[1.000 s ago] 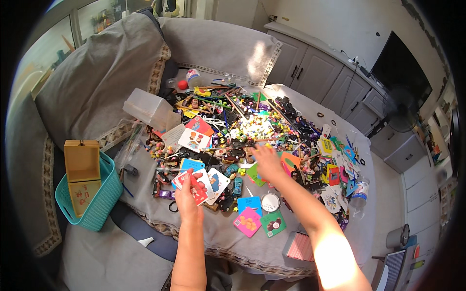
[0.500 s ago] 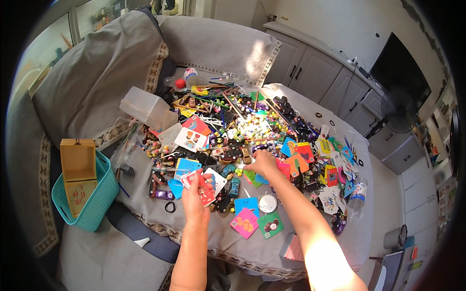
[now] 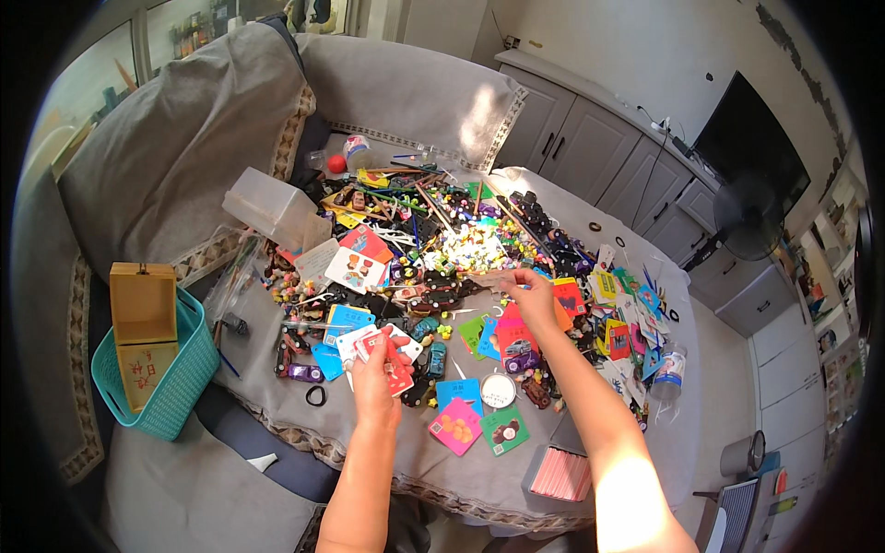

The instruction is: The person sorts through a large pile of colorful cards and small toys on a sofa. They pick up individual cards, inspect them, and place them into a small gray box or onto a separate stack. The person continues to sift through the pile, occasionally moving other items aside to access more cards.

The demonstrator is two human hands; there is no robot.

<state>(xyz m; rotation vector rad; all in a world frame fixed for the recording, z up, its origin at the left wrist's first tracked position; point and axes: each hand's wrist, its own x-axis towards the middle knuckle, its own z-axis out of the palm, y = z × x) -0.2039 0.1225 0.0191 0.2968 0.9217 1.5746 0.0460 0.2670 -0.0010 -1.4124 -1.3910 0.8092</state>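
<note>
My left hand (image 3: 376,373) is closed around several red and white picture cards (image 3: 398,378), held above the near side of the pile. My right hand (image 3: 533,300) is over the middle of the pile, thumb and fingers pinched on a thin brownish flat piece (image 3: 493,279) whose kind I cannot make out. Below that hand lie a pink card with a car picture (image 3: 518,348) and a green card (image 3: 471,333). Nearer to me are a blue card (image 3: 458,394), a magenta card (image 3: 455,427), a green card (image 3: 505,431) and a round white-topped tin (image 3: 498,390).
Toy cars, beads, pencils and cards cover the grey cloth (image 3: 369,433). A clear plastic bin (image 3: 269,205) lies tipped at the far left. A teal basket (image 3: 175,382) holds an open wooden box (image 3: 145,318). A box of pink-edged cards (image 3: 560,474) and a plastic jar (image 3: 669,370) are at right.
My right hand has risen from the pile and shifted right, with a brownish flat piece now in its fingers. The left hand stays near its place with the cards. The view has shifted slightly.
</note>
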